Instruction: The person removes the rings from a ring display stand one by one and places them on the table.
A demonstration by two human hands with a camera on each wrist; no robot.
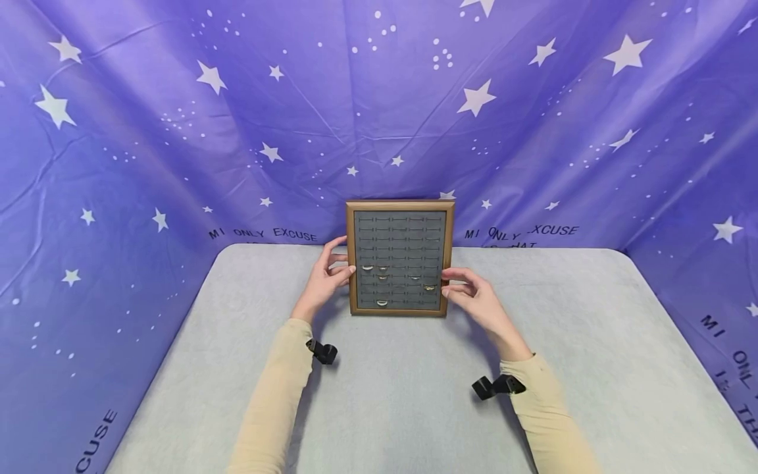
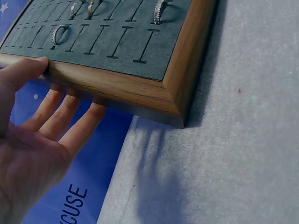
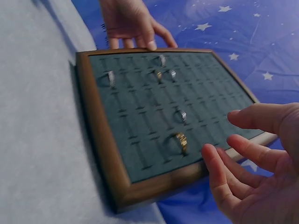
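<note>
A wood-framed ring display tray [image 1: 399, 313] with a dark grey slotted pad stands tilted up near the back of the table. Several rings sit in its slots, among them a gold ring [image 3: 182, 143] towards the right side and a silver ring [image 2: 158, 11] in the lowest row. My left hand [image 1: 322, 280] grips the left side of the frame, thumb on the front rim and fingers behind it. At the opposite side, my right hand [image 1: 478, 299] has its fingertips right at the rim; the right wrist view shows its fingers [image 3: 217, 172] spread, thumb apart from them.
The table [image 1: 391, 395] has a pale grey cover. A purple-blue cloth [image 1: 408, 99] with white stars and lettering hangs behind it and along both sides. Small black cameras are strapped at the left sleeve [image 1: 275, 388] and the right sleeve [image 1: 545, 408].
</note>
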